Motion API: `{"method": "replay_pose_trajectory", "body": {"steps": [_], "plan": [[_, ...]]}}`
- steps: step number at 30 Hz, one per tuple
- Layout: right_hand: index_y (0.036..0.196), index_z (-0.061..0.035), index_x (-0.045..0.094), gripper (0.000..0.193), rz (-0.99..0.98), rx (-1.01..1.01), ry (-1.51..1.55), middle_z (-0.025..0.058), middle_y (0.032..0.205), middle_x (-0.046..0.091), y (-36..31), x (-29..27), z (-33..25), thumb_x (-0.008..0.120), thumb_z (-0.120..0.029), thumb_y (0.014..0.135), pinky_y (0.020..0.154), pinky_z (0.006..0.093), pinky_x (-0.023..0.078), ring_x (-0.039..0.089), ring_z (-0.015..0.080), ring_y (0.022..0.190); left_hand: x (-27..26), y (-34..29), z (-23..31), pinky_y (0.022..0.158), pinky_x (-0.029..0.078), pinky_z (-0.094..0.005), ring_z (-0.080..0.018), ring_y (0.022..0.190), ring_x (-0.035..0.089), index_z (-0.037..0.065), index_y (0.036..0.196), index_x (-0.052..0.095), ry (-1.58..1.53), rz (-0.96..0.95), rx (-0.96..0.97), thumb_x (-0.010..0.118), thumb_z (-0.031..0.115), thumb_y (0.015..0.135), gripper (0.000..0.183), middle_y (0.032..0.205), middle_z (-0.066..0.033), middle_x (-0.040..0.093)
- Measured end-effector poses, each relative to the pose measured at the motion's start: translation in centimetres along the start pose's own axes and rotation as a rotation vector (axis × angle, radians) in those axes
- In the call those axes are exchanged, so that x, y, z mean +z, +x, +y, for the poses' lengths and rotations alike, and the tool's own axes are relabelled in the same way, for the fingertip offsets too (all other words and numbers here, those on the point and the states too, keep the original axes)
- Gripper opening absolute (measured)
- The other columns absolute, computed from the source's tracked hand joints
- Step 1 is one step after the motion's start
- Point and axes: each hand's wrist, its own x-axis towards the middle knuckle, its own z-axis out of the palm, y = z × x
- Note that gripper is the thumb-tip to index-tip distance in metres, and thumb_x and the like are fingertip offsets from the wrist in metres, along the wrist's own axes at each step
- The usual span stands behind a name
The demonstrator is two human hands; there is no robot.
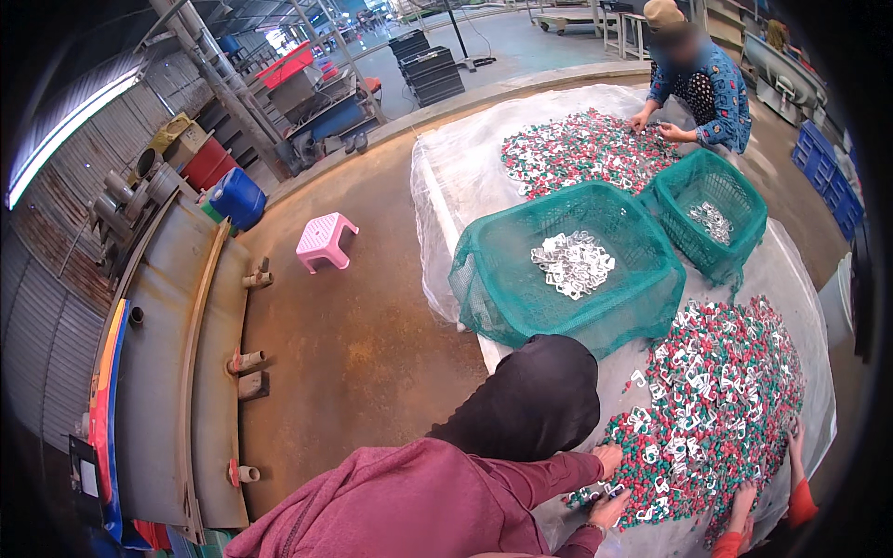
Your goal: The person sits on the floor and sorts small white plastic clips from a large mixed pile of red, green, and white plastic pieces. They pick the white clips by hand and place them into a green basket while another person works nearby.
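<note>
At the near left edge of a pile of small red and green pieces (688, 409), my left hand (609, 458) reaches in with fingers curled down. What it holds, if anything, is too small to tell. Just below it, my right hand (609, 511) has its fingers drawn together beside a white hook-shaped piece (613, 490); its grip is not clear. Many such white pieces lie mixed through the pile. Beyond it stands a large green mesh-covered basket (474, 256) with a heap of white hook-shaped pieces (574, 265) inside.
A smaller green basket (744, 191) also holds white pieces. Across the sheet (456, 158), a crouching person (721, 93) works at a second pile (586, 153). Another person's hands (741, 507) in orange sleeves touch the near pile's right side. A pink stool (326, 240) stands left.
</note>
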Motion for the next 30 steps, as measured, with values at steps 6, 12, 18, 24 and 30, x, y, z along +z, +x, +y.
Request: {"method": "replay_pose_trajectory", "body": {"steps": [6, 12, 18, 24, 30], "plan": [[0.094, 0.0053, 0.051, 0.027, 0.306, -0.006, 0.296, 0.022, 0.085, 0.057, 3.8, 0.7, 2.2, 0.049, -0.021, 0.091, 0.07, 0.0434, 0.042, 0.055, 0.0374, 0.076, -0.3, -0.3, 0.1, 0.07, 0.053, -0.0434, -0.0352, 0.084, 0.064, 0.004, 0.08, 0.067, 0.024, -0.011, -0.024, 0.07, 0.011, 0.066, 0.017, 0.09, -0.0214, 0.064], [0.09, -0.0007, 0.056, 0.028, 0.041, 0.562, 1.259, 0.0056, 0.075, 0.056, 6.9, -3.8, 0.9, 0.058, -0.028, 0.088, 0.051, 0.0248, 0.04, 0.05, 0.0128, 0.061, -2.3, -0.7, 2.8, 0.07, 0.051, -0.0458, -0.0355, 0.086, 0.062, 0.006, 0.095, 0.062, -0.128, 0.151, 0.062, 0.067, 0.01, 0.069, 0.026, 0.084, -0.0181, 0.062], [0.106, 0.0049, 0.055, 0.032, 0.065, 0.292, 2.269, 0.009, 0.087, 0.058, 8.9, -5.9, -0.6, 0.058, -0.018, 0.084, 0.048, 0.0222, 0.038, 0.052, 0.0153, 0.069, -5.6, -0.2, 6.8, 0.069, 0.05, -0.0433, -0.0328, 0.081, 0.062, 0.005, 0.086, 0.062, -0.109, 0.144, 0.186, 0.074, 0.012, 0.061, 0.029, 0.077, -0.0147, 0.06], [0.123, 0.0026, 0.045, 0.046, 0.203, 0.285, 2.21, 0.0152, 0.107, 0.054, 8.5, -8.5, -1.3, 0.058, -0.008, 0.08, 0.079, 0.0329, 0.047, 0.053, 0.0279, 0.104, -8.8, 0.7, 8.2, 0.068, 0.05, -0.043, -0.0309, 0.08, 0.065, 0.005, 0.079, 0.067, -0.108, -0.028, 0.149, 0.075, 0.022, 0.064, 0.024, 0.079, -0.0176, 0.065], [0.131, -0.0104, 0.041, 0.046, -0.032, 0.244, 1.693, 0.0082, 0.108, 0.05, 7.3, -10.4, -4.6, 0.05, -0.018, 0.087, 0.08, 0.0286, 0.044, 0.047, 0.0158, 0.088, -9.9, 2.9, 5.1, 0.069, 0.049, -0.0382, -0.0199, 0.071, 0.058, 0.0, 0.09, 0.06, -1.098, -0.408, -0.081, 0.056, 0.038, 0.084, 0.038, 0.083, -0.0093, 0.062]]}}
